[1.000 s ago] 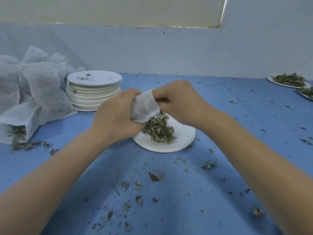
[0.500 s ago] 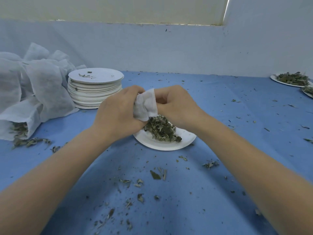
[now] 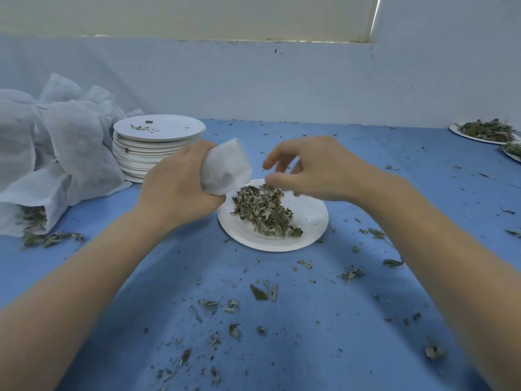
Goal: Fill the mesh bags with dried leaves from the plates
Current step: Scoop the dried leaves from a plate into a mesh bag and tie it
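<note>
The left hand (image 3: 180,187) grips a white bag (image 3: 225,167) beside the plate (image 3: 310,221) of leaves (image 3: 265,213); the right hand (image 3: 313,167) hovers above, fingers loosely curled, holding nothing.

Two hands (image 3: 180,187) (image 3: 313,170), one held mesh bag (image 3: 225,167), three plates of dried leaves (image 3: 307,221) (image 3: 476,136) (image 3: 513,152), one stack of empty plates (image 3: 152,148), one heap of mesh bags (image 3: 56,148).

The blue counter (image 3: 366,170) carries a plate (image 3: 310,218) of leaves, a plate stack (image 3: 146,159) far left, mesh bags (image 3: 70,142) and crumbs (image 3: 259,293).
</note>
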The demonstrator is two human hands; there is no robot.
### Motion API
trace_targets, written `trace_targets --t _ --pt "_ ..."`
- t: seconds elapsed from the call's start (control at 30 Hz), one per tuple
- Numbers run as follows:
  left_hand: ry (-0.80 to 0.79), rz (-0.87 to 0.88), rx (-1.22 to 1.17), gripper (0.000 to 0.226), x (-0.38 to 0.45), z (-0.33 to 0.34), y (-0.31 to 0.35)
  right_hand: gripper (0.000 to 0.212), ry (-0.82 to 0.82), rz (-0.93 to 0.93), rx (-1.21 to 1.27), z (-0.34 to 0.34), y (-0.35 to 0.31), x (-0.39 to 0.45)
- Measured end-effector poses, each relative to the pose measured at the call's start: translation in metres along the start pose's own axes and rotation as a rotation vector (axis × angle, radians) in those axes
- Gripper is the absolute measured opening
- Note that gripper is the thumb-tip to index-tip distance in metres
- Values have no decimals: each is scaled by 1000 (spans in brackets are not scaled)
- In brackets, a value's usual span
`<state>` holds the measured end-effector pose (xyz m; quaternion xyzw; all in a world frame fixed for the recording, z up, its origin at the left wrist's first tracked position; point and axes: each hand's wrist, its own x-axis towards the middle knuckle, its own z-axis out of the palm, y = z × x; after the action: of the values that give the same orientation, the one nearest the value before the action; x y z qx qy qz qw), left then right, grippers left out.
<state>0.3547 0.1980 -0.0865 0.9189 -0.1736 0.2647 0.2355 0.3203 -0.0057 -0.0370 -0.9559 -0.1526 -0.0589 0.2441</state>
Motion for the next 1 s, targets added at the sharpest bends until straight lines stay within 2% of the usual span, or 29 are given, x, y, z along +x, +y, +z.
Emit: trace_targets --t 0.1,0.17,0.2,0.33,0.4,0.73,1.0 --pt "-17 -44 -17 55 -1 1 -4 51 -290 106 -162 3 -5 -4" --pt "-13 -38 -22 54 -1 2 -5 61 -339 103 -225 11 -7 -5" --pt "-10 -31 -21 54 -1 3 -5 58 -332 88 -247 15 -6 -4" --pt "-17 -26 6 51 -1 4 -6 22 -274 38 -171 18 1 0" --pt "-36 -26 14 50 -2 5 -5 14 -238 40 -81 13 4 1" --pt "-36 19 56 49 -5 5 -1 13 157 -113 29 -23 9 -1" --pt "-20 56 83 52 -5 5 -1 15 265 -149 44 -26 8 -1"
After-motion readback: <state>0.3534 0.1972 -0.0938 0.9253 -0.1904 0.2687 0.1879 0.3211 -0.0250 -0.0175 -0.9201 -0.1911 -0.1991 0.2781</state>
